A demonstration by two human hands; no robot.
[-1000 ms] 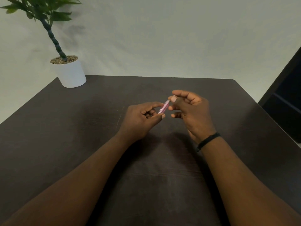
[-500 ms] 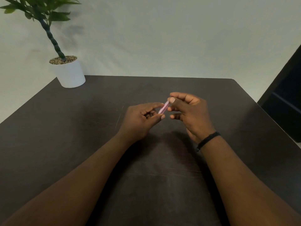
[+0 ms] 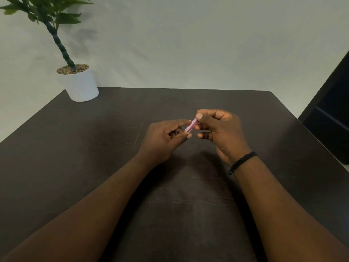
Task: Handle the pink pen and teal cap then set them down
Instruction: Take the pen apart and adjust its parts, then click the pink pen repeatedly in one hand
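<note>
Dark tabletop [image 3: 94,167] with a potted plant at its far corner

The white pot [image 3: 80,86] stands well up and to the left of the grip, on the tabletop's far left corner, filled with pebbles, and a ridged green stem [image 3: 60,46] leans out of it to leafy sprigs at the top. A pale scratch [image 3: 137,137] marks the wood just left of the grip. A pale wall [image 3: 188,44] rises behind; a dark panel [image 3: 332,110] stands far right.

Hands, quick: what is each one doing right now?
Left hand: closed, pinching the lower end of the pen.
Right hand: closed, pinching the pen's upper end. Cap not visible.
</note>
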